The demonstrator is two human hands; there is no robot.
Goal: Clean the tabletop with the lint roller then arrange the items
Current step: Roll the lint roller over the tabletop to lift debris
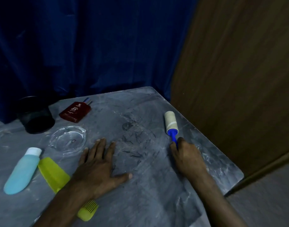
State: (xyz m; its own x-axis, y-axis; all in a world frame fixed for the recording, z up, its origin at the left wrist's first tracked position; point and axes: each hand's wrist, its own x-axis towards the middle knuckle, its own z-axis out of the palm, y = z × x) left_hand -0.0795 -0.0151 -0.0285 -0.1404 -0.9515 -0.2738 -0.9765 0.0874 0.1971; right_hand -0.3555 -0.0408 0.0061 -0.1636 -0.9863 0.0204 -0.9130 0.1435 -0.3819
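Observation:
A lint roller [171,122] with a beige sticky drum and a blue handle lies on the grey marble tabletop [156,185] near its right edge. My right hand [188,157] is closed around the blue handle, drum pointing away from me. Dark loose hairs [137,141] are scattered over the middle of the table, between my two hands. My left hand [99,167] rests flat on the surface, fingers spread, holding nothing. My left forearm covers the middle of a yellow-green comb [53,173].
A light blue bottle [22,171] with a white cap lies at the left. Behind it sit a clear glass dish [68,140], a dark red flat bottle [75,111] and a black round container [36,114]. A blue curtain hangs behind; a brown wooden panel stands right.

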